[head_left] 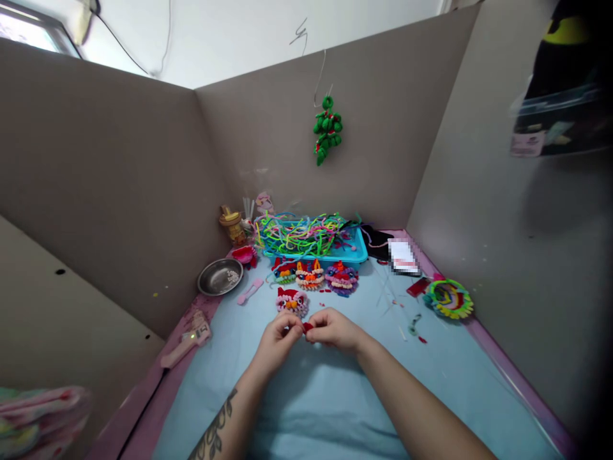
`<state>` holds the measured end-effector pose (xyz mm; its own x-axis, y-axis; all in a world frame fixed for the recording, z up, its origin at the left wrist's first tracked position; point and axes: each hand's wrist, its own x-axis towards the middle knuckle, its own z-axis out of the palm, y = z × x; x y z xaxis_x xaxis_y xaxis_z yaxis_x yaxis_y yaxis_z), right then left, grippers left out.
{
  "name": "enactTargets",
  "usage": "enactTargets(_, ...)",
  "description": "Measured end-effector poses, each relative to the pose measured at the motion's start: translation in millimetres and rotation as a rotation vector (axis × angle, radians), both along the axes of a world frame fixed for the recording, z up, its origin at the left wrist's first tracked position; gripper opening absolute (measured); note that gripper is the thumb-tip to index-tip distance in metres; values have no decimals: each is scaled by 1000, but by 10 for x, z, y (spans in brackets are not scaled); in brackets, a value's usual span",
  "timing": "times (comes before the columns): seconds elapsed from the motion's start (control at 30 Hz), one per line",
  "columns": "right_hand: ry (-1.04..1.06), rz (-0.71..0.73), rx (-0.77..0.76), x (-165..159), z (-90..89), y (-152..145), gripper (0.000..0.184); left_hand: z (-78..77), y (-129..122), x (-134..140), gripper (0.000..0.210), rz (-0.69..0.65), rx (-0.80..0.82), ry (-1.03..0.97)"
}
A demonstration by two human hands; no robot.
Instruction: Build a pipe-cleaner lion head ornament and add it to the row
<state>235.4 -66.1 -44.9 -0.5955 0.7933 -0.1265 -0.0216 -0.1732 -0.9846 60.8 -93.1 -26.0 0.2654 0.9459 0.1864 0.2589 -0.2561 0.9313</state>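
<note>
Between my two hands is a small red fuzzy piece (pixel 307 327), pinched from both sides. My left hand (pixel 281 337) holds its left end with thumb and fingertips. On the other end, the fingers of my right hand (pixel 334 329) are closed. The piece is too small and covered to tell its exact shape. Just beyond my fingers lies a pink and red fuzzy animal face (pixel 292 303) with an orange nose. Behind it sit an orange and white face (pixel 310 275), a purple and red face (pixel 341 278) and a green and red one (pixel 286 272).
A blue tray (pixel 360 255) heaped with coloured pipe cleaners (pixel 301 234) stands at the back. On the left are a metal bowl (pixel 211 277), a pink glue gun (pixel 188 344) and a pink tool (pixel 249 292). A round colourful piece (pixel 450 299) lies right, near a phone-like object (pixel 403 257).
</note>
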Motion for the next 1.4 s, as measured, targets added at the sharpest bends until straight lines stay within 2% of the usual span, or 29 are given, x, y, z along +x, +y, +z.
enactTargets(0.27,-10,46,7,7,-29,1,23,35,-13,38,28,26,-133,-25)
enactTargets(0.4,-3,24,18,8,-15,3,23,-10,-1,39,23,73,-176,-107)
enactTargets(0.6,7,14,-7,-5,-23,-4,17,-119,44,39,23,72,-134,-147)
enactTargets(0.83,-1,30,-28,-1,-22,-14,14,-138,50,41,27,-18,11,-104)
enactTargets(1.07,-25,54,-36,2,8,-30,15,-154,68,17,23,-24,4,-57)
enactTargets(1.27,-19,6,-62,-19,-39,-17,16,-107,87,-20,26,-22,-58,-60)
enactTargets(1.4,-19,-51,-58,-35,-27,-13,18,-45,38,-139,33,74,-48,-14)
